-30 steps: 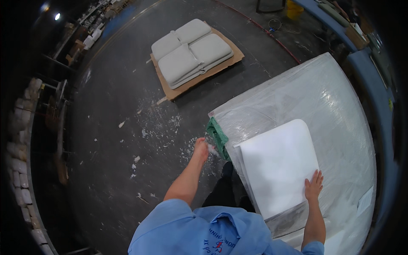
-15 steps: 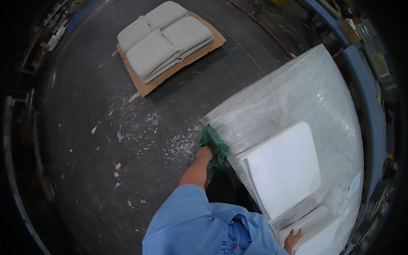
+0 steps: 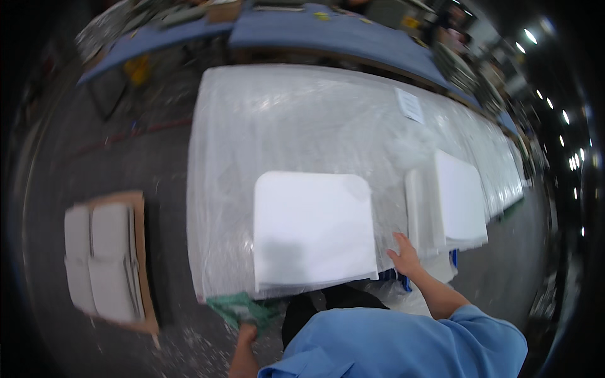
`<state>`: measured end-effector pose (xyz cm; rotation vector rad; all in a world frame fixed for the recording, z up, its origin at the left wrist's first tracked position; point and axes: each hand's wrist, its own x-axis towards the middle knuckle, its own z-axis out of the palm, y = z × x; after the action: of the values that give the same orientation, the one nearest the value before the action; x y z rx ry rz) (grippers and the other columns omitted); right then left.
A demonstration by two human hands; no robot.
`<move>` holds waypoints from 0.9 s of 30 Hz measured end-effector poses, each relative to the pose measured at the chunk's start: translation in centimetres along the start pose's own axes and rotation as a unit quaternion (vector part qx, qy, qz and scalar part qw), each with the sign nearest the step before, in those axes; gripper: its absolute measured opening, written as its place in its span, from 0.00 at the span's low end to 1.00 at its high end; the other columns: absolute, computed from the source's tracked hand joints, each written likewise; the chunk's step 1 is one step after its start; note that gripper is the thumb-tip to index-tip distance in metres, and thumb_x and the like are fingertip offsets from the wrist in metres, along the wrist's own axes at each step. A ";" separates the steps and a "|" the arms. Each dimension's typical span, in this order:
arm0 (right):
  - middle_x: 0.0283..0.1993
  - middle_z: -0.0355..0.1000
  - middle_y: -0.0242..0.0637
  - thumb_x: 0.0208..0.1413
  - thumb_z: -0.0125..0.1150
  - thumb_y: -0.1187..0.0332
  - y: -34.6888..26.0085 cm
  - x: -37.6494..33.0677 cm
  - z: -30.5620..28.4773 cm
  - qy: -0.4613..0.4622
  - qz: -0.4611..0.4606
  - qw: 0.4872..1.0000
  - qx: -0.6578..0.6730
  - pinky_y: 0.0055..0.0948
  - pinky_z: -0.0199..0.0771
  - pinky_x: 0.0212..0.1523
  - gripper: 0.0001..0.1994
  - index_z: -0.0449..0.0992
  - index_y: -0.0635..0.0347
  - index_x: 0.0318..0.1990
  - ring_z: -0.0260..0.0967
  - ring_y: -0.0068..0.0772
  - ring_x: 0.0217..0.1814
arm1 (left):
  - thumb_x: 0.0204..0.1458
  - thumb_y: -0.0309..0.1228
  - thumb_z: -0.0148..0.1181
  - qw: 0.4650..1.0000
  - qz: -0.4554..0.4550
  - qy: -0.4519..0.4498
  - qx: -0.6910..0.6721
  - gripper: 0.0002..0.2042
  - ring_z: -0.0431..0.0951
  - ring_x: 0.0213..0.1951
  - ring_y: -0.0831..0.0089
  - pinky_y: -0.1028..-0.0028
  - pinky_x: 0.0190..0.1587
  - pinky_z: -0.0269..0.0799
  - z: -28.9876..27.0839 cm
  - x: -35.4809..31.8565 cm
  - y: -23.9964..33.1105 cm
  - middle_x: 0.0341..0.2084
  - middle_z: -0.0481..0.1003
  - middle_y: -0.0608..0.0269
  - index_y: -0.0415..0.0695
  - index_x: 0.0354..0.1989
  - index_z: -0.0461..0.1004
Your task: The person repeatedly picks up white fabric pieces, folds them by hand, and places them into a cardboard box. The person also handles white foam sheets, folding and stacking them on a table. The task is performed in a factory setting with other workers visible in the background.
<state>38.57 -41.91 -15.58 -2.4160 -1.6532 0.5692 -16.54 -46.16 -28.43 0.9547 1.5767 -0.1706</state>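
Observation:
My left hand (image 3: 248, 331) is low at the near left corner of a wide plastic-wrapped block (image 3: 224, 151), closed on crumpled thin green sheeting (image 3: 242, 310); its fingertips are partly hidden. My right hand (image 3: 405, 255) is open, fingers apart, at the block's near edge, between two white padded pieces. The larger is a flat white piece with rounded corners (image 3: 315, 227), lying on the clear plastic. To the right, a stack of white pieces (image 3: 460, 198) sits beyond my right hand. I cannot tell whether that hand touches the plastic.
Several pale cushion-like pieces (image 3: 104, 261) lie stacked on brown cardboard (image 3: 146, 271) on the dark floor at left. White scraps are scattered near my left hand. A long blue-topped table (image 3: 315, 31) runs behind the block. A white label (image 3: 409, 105) lies on the plastic.
My view has swung to the right, so the block now fills the middle and the cushion stack is at left. My left hand stays at the green sheeting; the right is now off the white stack.

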 end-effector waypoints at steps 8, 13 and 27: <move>0.68 0.67 0.57 0.60 0.65 0.58 5.1 -2.1 3.3 0.000 0.125 0.988 0.086 0.41 0.68 0.67 0.31 0.67 0.62 0.68 0.69 0.54 0.67 | 0.57 0.27 0.51 0.972 -0.216 0.028 0.091 0.39 0.83 0.30 0.50 0.60 0.22 0.78 -0.4 1.1 5.0 0.62 0.66 0.36 0.40 0.77 0.41; 0.58 0.76 0.53 0.61 0.62 0.56 8.7 -0.6 3.5 -0.019 0.193 0.964 0.183 0.41 0.75 0.59 0.25 0.76 0.63 0.61 0.76 0.52 0.57 | 0.58 0.29 0.52 0.986 -0.154 0.060 0.016 0.36 0.81 0.30 0.54 0.62 0.24 0.77 0.6 0.9 8.8 0.59 0.68 0.40 0.41 0.75 0.46; 0.81 0.45 0.51 0.62 0.62 0.62 11.8 35.5 -3.8 0.022 0.129 0.986 0.099 0.46 0.69 0.67 0.25 0.72 0.66 0.64 0.66 0.55 0.69 | 0.62 0.34 0.56 0.974 -0.074 0.147 -0.157 0.28 0.78 0.32 0.66 0.68 0.28 0.75 14.2 -2.0 27.4 0.51 0.75 0.50 0.43 0.70 0.59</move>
<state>61.53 -13.28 -23.90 -2.4881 -1.2098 0.6765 11.94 -37.79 -19.59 0.6336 1.8808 0.1219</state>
